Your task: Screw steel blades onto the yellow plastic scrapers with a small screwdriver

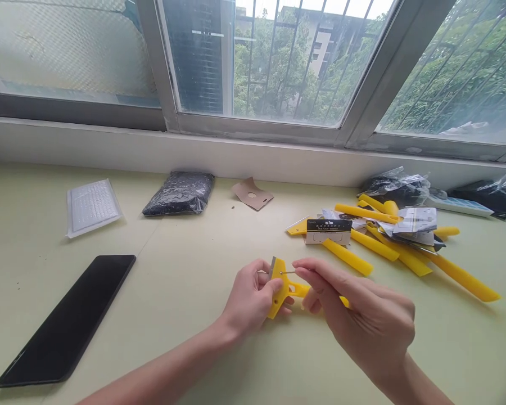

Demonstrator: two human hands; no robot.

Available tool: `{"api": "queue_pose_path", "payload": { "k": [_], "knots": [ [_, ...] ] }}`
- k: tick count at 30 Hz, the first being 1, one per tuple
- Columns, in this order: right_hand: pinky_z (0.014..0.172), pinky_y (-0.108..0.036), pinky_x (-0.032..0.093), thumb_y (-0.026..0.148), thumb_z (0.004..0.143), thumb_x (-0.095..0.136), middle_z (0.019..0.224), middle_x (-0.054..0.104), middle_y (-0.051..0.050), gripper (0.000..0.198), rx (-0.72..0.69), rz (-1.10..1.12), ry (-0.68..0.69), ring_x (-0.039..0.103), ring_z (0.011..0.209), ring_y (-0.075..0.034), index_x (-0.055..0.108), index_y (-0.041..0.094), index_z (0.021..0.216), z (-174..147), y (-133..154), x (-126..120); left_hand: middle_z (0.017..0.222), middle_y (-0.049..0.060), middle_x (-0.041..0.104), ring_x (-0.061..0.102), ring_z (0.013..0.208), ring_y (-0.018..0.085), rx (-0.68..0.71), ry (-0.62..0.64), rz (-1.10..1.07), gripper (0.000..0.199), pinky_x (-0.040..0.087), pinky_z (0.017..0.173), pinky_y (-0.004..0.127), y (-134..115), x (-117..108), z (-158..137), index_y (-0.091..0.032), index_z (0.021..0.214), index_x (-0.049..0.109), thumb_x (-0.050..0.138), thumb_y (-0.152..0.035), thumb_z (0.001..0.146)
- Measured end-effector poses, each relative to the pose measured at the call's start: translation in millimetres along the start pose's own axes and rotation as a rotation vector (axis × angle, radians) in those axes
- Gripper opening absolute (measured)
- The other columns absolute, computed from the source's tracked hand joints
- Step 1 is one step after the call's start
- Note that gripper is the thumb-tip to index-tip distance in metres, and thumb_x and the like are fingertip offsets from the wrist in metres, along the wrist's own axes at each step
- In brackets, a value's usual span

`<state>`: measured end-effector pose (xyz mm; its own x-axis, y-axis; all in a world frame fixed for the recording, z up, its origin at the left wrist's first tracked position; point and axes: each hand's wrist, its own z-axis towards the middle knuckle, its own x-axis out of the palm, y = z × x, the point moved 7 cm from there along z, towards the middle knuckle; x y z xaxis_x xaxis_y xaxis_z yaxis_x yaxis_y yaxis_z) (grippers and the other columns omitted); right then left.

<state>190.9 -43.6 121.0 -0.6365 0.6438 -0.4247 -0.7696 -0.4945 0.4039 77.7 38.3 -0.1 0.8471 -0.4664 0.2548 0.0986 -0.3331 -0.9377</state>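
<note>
My left hand is closed around the head of a yellow scraper, thumb on its face. A metal blade edge runs along the head's left side, and two small screws show on the face. In a pinch, my right hand holds a thin metal rod that looks like a hex key. Its tip meets the upper screw; its other end is hidden by the fingers. The scraper's yellow handle runs right, beneath my right hand, which covers most of it.
To the right lies a pile of yellow scrapers with a black-and-white card. Plastic-wrapped black packs sit along the window wall, near a brown card piece. On the left are a clear packet and a black slab.
</note>
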Motion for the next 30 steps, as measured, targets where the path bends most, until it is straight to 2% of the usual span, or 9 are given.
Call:
{"api": "queue_pose_path", "payload": {
  "k": [6, 13, 17, 18, 20, 21, 23, 25, 30],
  "knots": [
    [0.047, -0.027, 0.052, 0.008, 0.084, 0.073, 0.071, 0.074, 0.002, 0.027, -0.004, -0.002, -0.082, 0.059, 0.045, -0.012, 0.078, 0.029, 0.102, -1, 4, 2, 0.071, 0.003, 0.066, 0.074, 0.070, 0.025, 0.027, -0.005, -0.004, 0.034, 0.063, 0.062, 0.041, -3, -1, -1, -0.019, 0.085, 0.048, 0.073, -0.041, 0.084],
    [0.059, -0.026, 0.054, 0.022, 0.099, 0.056, 0.086, 0.072, -0.004, 0.013, 0.120, 0.282, 0.176, 0.066, 0.068, -0.014, 0.069, 0.021, 0.097, 16, -18, 19, 0.082, 0.008, 0.071, 0.075, 0.076, 0.028, 0.051, -0.041, -0.051, 0.040, 0.064, 0.064, 0.043, -1, -6, 5, -0.018, 0.088, 0.050, 0.076, -0.048, 0.081],
    [0.069, -0.026, 0.050, 0.030, 0.104, 0.045, 0.089, 0.070, -0.006, 0.027, 0.225, 0.169, -0.092, 0.063, 0.077, -0.015, 0.060, 0.020, 0.084, 70, -69, 12, 0.087, 0.011, 0.074, 0.076, 0.073, 0.027, 0.077, -0.062, -0.036, 0.041, 0.064, 0.067, 0.043, -3, -18, 12, -0.018, 0.090, 0.050, 0.075, -0.049, 0.082],
    [0.067, -0.024, 0.047, 0.029, 0.103, 0.044, 0.085, 0.070, -0.005, 0.029, 0.269, 0.057, -0.038, 0.062, 0.073, -0.014, 0.060, 0.019, 0.082, 84, -86, 22, 0.086, 0.011, 0.074, 0.076, 0.072, 0.026, 0.076, -0.064, -0.032, 0.042, 0.064, 0.068, 0.043, -4, -21, 13, -0.018, 0.091, 0.049, 0.076, -0.049, 0.082],
    [0.058, -0.021, 0.041, 0.022, 0.100, 0.045, 0.072, 0.068, -0.004, 0.031, 0.359, -0.204, 0.336, 0.058, 0.062, -0.011, 0.061, 0.017, 0.074, 100, -124, 65, 0.083, 0.011, 0.075, 0.076, 0.069, 0.026, 0.061, -0.060, -0.036, 0.044, 0.063, 0.068, 0.043, -5, -24, 16, -0.019, 0.092, 0.046, 0.074, -0.051, 0.083],
    [0.056, -0.021, 0.038, 0.018, 0.095, 0.051, 0.068, 0.068, -0.004, 0.029, 0.368, -0.233, 0.434, 0.058, 0.059, -0.011, 0.064, 0.015, 0.069, 104, -138, 82, 0.080, 0.010, 0.075, 0.075, 0.067, 0.026, 0.048, -0.054, -0.038, 0.044, 0.063, 0.067, 0.043, -5, -24, 16, -0.019, 0.093, 0.044, 0.073, -0.052, 0.084],
    [0.057, -0.021, 0.037, 0.012, 0.088, 0.058, 0.071, 0.070, -0.006, 0.023, 0.357, -0.266, 0.524, 0.060, 0.063, -0.010, 0.068, 0.012, 0.067, 105, -158, 110, 0.076, 0.008, 0.074, 0.074, 0.061, 0.024, 0.017, -0.034, -0.030, 0.042, 0.063, 0.062, 0.041, -5, -24, 17, -0.021, 0.097, 0.041, 0.067, -0.053, 0.088],
    [0.061, -0.021, 0.037, 0.010, 0.086, 0.060, 0.085, 0.074, -0.008, 0.016, 0.344, -0.291, 0.549, 0.064, 0.074, -0.011, 0.074, 0.011, 0.078, 103, -170, 131, 0.074, 0.007, 0.074, 0.072, 0.055, 0.022, -0.009, -0.007, -0.019, 0.039, 0.061, 0.056, 0.038, -4, -22, 18, -0.021, 0.100, 0.038, 0.061, -0.051, 0.092],
    [0.065, -0.022, 0.040, 0.024, 0.085, 0.069, 0.099, 0.077, -0.010, 0.017, 0.391, -0.358, 0.644, 0.068, 0.086, -0.016, 0.080, 0.018, 0.097, 106, -197, 174, 0.085, 0.011, 0.075, 0.072, 0.057, 0.020, -0.093, 0.065, -0.079, 0.031, 0.061, 0.061, 0.038, -7, -23, 19, -0.019, 0.107, 0.037, 0.061, -0.029, 0.090]
  ]
}}
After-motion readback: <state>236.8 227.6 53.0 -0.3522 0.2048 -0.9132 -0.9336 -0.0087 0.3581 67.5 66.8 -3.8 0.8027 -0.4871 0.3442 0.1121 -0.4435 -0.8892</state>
